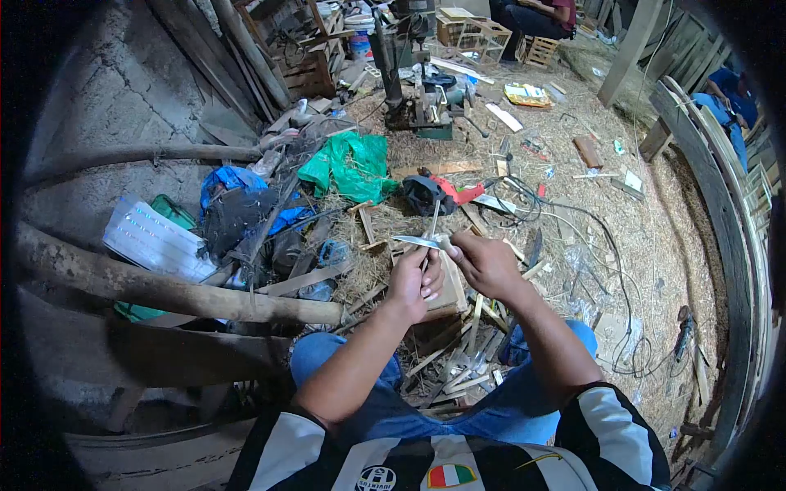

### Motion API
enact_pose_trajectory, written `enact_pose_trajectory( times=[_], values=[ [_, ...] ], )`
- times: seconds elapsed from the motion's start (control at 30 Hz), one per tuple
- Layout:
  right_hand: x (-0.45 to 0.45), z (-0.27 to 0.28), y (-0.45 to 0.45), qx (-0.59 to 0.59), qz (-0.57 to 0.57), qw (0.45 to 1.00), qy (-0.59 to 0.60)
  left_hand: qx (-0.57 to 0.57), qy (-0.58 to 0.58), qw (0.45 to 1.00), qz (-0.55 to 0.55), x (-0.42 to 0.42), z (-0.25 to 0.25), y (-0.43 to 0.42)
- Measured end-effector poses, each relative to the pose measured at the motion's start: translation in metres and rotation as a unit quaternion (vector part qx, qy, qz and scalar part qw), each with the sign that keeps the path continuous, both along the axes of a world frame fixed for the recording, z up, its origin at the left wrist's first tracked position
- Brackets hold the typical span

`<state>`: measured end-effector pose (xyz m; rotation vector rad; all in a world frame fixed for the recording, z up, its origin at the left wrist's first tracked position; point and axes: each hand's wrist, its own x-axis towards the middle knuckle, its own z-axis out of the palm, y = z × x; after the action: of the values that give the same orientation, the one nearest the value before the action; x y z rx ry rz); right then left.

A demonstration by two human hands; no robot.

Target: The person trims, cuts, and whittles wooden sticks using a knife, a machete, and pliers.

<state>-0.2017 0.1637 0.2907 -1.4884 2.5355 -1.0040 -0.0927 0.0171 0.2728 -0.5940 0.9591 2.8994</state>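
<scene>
In front of my knees, my right hand (487, 263) is closed around the pale handle of a knife (419, 241). The blade points left, over the fingers of my other hand. My left hand (416, 282) grips a thin straight rod (435, 218), which stands up and away from me and crosses the blade. Whether the two touch I cannot tell. Below my hands is a wooden block (446, 301), partly covered by them. Just beyond the rod lies a black and red object (427, 195), perhaps a power tool.
Wood scraps (458, 380) and shavings cover the ground. A drill press (417, 90) stands ahead, with a green plastic sheet (348, 166) to its left. Cables (610, 237) run along the right. A wooden pole (180, 282) juts in from the left. Two people sit farther off.
</scene>
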Motion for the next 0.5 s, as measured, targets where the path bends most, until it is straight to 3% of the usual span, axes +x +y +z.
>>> enact_pose_trajectory(
  times=[0.5],
  values=[
    [0.001, -0.024, -0.009, 0.071, -0.014, 0.997, -0.003, 0.009, -0.09, 0.996, 0.021, 0.001, -0.016, 0.0]
  ],
)
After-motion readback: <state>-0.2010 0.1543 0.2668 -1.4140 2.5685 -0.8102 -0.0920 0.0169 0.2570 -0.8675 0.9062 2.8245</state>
